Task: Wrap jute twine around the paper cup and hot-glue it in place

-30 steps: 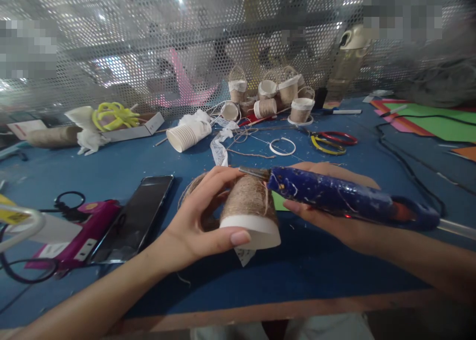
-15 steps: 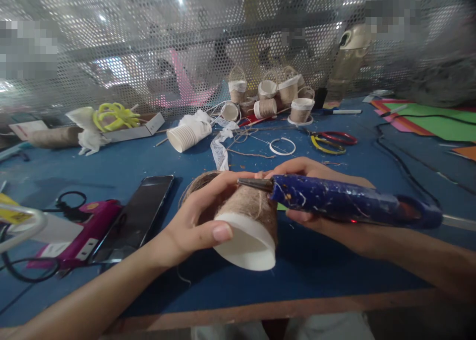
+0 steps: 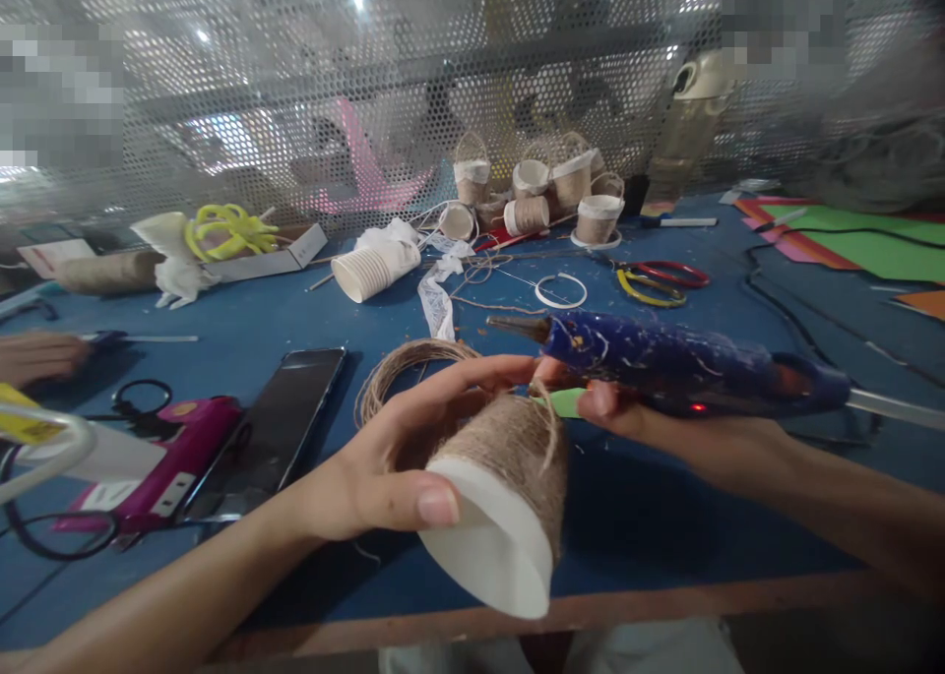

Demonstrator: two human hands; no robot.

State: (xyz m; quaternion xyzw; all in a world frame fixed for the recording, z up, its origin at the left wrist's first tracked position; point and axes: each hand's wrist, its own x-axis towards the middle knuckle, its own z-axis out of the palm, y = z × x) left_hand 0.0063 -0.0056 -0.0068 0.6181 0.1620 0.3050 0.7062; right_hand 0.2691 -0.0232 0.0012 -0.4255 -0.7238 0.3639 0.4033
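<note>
Brown twine, wrapped round a cup (image 3: 521, 448): it covered the sides, with a white rim left bare; a loose strand stuck up near the narrow end.
Cup's place: above the near edge of the blue table (image 3: 310, 576), tilted, its open mouth towards the person.
Left hand (image 3: 369, 467): grasped the cup, thumb at the rim and fingers over the far side.
Right hand (image 3: 654, 433): held the glue gun (image 3: 657, 359), fingertips near the cup's narrow end; the gun hid part of the grip.
Nozzle: pointed left, apart from the cup.
Behind the cup: a coil of twine (image 3: 384, 374) and a green scrap (image 3: 567, 403).
Left side: a phone (image 3: 287, 418) beside a magenta power strip (image 3: 181, 458); another person's hand (image 3: 40, 359) rested at the edge of view.
Farther back: stacked paper cups (image 3: 365, 271), lace (image 3: 435, 305), a white ring (image 3: 561, 303), scissors (image 3: 650, 298) and small twine baskets (image 3: 472, 184).
</note>
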